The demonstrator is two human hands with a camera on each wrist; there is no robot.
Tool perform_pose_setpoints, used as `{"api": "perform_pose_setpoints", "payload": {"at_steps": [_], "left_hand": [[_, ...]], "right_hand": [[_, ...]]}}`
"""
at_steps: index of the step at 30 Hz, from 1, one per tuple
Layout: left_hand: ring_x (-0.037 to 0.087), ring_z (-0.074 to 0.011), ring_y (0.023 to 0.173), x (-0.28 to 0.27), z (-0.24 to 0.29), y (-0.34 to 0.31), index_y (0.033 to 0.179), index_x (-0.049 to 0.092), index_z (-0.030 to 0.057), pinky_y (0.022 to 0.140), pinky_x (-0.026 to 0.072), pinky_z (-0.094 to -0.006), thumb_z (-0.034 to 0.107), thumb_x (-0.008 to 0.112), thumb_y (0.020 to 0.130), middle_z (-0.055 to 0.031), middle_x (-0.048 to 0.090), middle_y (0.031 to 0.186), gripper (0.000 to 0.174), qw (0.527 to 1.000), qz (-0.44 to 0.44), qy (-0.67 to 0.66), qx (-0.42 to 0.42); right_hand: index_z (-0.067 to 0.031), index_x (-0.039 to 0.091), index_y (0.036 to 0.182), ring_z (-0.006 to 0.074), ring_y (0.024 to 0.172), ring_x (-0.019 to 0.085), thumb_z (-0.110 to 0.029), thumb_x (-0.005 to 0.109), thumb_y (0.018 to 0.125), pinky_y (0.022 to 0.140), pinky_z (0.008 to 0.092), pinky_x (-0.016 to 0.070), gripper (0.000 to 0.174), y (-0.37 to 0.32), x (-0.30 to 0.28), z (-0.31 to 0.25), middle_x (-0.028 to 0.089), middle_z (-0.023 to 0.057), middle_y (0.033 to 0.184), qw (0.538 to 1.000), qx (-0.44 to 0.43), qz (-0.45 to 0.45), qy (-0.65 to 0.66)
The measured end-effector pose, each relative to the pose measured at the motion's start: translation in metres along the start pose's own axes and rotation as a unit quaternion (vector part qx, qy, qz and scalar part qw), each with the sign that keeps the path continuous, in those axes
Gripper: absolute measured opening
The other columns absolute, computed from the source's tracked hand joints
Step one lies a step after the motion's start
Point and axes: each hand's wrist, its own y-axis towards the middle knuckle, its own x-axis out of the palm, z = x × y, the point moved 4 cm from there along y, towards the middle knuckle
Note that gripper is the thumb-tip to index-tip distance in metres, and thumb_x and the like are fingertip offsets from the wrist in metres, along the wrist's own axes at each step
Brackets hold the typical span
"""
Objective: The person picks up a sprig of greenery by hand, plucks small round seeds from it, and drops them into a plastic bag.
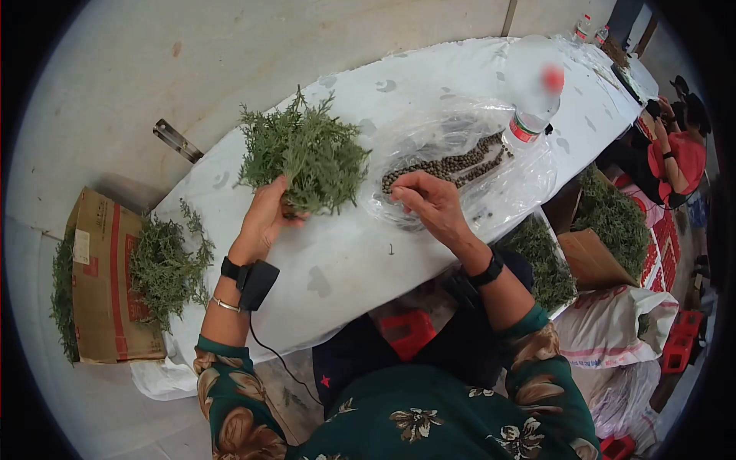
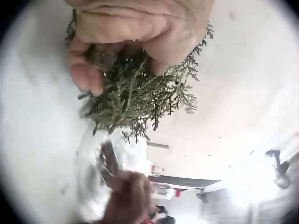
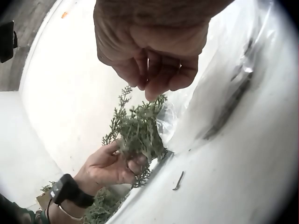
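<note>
Head view: the left hand (image 1: pixel 268 211) holds the green bunch (image 1: pixel 307 149), sprigs fanning away from its grip; the right hand (image 1: pixel 431 202) is nearer the brown beads (image 1: pixel 452 165), their long axis running beyond it. Left wrist: fingers (image 2: pixel 95 84) curl around the bunch. Right wrist: fingertips (image 3: pixel 158 86) meet, nothing visible between.

Dusty green all through the sprigs (image 1: pixel 307 157) in the left hand (image 1: pixel 267 211); brown to grey-brown on the small round pellets (image 1: pixel 460 162) beside the right hand (image 1: pixel 433 203); white, mottled with pale grey patches, across the desk (image 1: pixel 360 261) beneath both hands; red on the label (image 1: pixel 524 132) of the clear bottle (image 1: pixel 530 92) beyond the right hand; cardboard brown with red stripes on the box (image 1: pixel 96 299) left of the left hand; black on the wristbands (image 1: pixel 258 285) behind both hands; dark green, patterned with brown leaf shapes, on the sleeves (image 1: pixel 238 399) farther back.
</note>
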Motion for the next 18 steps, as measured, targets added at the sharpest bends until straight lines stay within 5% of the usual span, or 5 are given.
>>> {"api": "perform_pose_setpoints", "payload": {"at_steps": [3,7,10,13,18], "left_hand": [[0.060,-0.0209,0.069,0.028,0.007,-0.034,0.106,0.054,0.0005,0.057,0.0519,-0.0343,0.032,0.051,0.089,-0.0117,0.063,0.086,0.036,0.988,-0.096,-0.121,-0.019],[0.062,-0.0218,0.071,0.029,-0.003,-0.064,0.111,0.050,-0.0021,0.061,0.0544,-0.0355,0.023,0.057,0.087,-0.0157,0.062,0.091,0.035,0.989,0.011,-0.143,0.036],[0.063,-0.0231,0.075,0.012,-0.015,-0.093,0.114,0.050,-0.0019,0.060,0.0555,-0.0351,0.010,0.061,0.083,-0.0183,0.061,0.096,0.034,0.982,0.079,-0.042,0.168],[0.063,-0.0230,0.077,0.011,-0.036,-0.111,0.117,0.048,-0.0029,0.059,0.0556,-0.0335,0.004,0.060,0.082,-0.0178,0.061,0.097,0.037,0.987,0.064,-0.055,0.138],[0.063,-0.0214,0.081,0.046,-0.058,-0.119,0.122,0.047,-0.0027,0.061,0.0556,-0.0295,0.000,0.056,0.082,-0.0184,0.061,0.097,0.040,0.988,0.014,-0.125,0.094]], "right_hand": [[0.0000,0.061,0.092,0.0051,0.068,0.051,-0.007,0.059,0.086,0.060,0.0197,0.0437,0.010,0.001,0.004,0.000,0.060,0.0009,0.078,1.000,-0.001,-0.007,-0.013],[-0.0014,0.061,0.091,0.0049,0.066,0.050,-0.008,0.060,0.085,0.059,0.0198,0.0435,0.009,-0.001,0.006,-0.002,0.059,-0.0005,0.076,0.998,-0.013,-0.011,-0.054],[-0.0021,0.062,0.091,0.0053,0.065,0.050,-0.009,0.060,0.085,0.058,0.0200,0.0433,0.009,-0.002,0.004,-0.003,0.058,-0.0010,0.075,0.996,-0.039,0.012,-0.076],[-0.0009,0.061,0.091,0.0064,0.063,0.051,-0.011,0.061,0.085,0.058,0.0206,0.0430,0.012,-0.006,0.005,-0.013,0.058,-0.0003,0.074,0.978,-0.138,0.028,-0.154],[-0.0010,0.061,0.093,0.0071,0.064,0.051,-0.014,0.062,0.085,0.057,0.0213,0.0424,0.016,-0.015,0.042,-0.006,0.058,0.0008,0.074,0.986,0.032,-0.163,-0.020]]}}
